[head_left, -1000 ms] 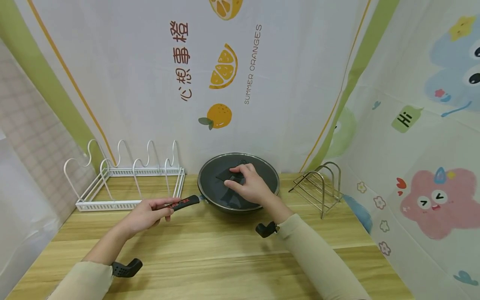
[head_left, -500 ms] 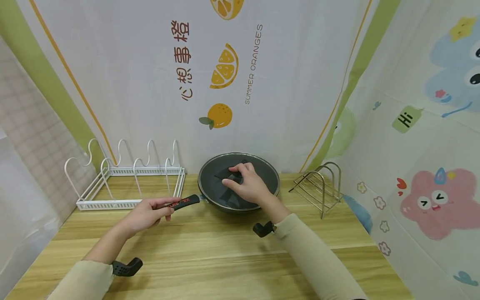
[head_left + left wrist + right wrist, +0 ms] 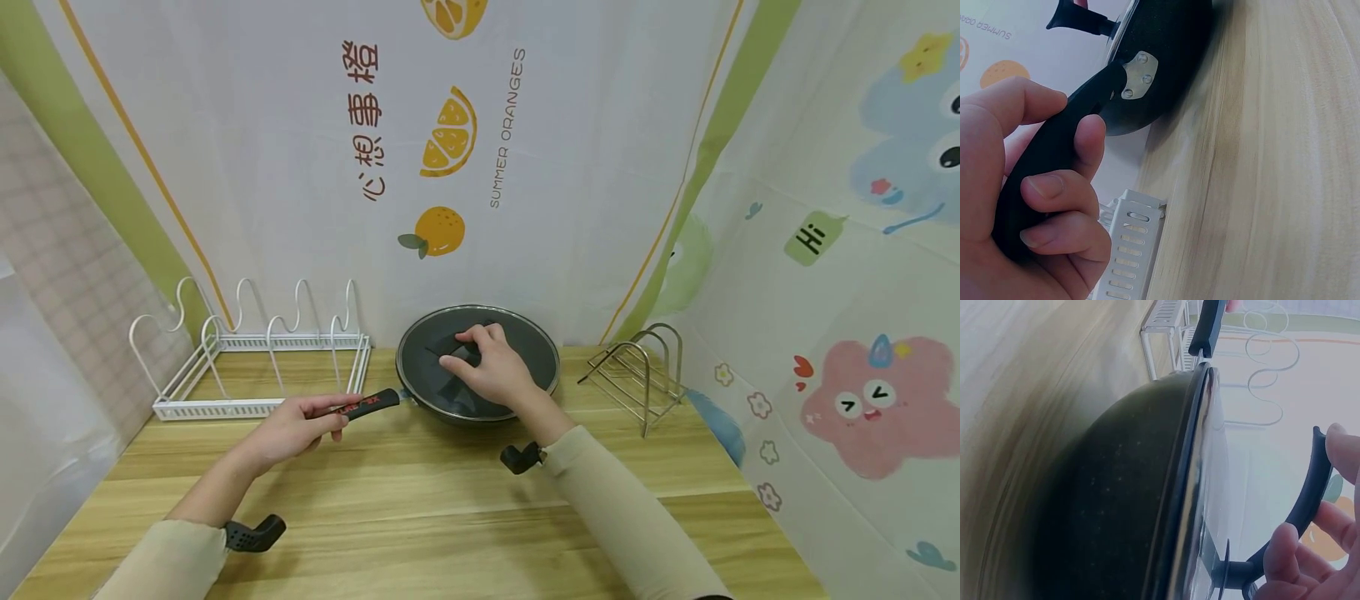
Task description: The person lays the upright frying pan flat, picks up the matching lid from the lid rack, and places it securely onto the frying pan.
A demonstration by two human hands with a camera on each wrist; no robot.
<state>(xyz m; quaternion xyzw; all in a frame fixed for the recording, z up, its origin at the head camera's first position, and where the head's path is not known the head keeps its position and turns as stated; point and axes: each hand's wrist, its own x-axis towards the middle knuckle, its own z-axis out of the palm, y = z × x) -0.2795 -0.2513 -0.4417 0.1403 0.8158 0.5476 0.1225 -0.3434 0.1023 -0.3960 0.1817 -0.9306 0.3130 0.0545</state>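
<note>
A black wok (image 3: 1110, 506) stands on the wooden table, covered by a see-through glass lid (image 3: 427, 329) with a metal rim. My left hand (image 3: 296, 429) holds the wok's black handle (image 3: 371, 403), which has red lettering; in the left wrist view its fingers curl round this handle. Over the lid, my right hand (image 3: 495, 367) grips the curved black lid handle (image 3: 1311, 490), thumb and fingers on it in the right wrist view. The lid sits on the wok's rim. In the head view the right hand hides part of the lid handle.
Left of the wok stands a white wire rack (image 3: 217, 408) with tall curved loops. A smaller metal wire rack (image 3: 645, 383) stands at the right. A printed cloth (image 3: 570, 167) hangs right behind the wok. The wooden tabletop (image 3: 405, 517) reaches toward me.
My right hand and forearm have shifted slightly left, and the lid handle seems to have turned a little with them. The left hand and the wok look still.
</note>
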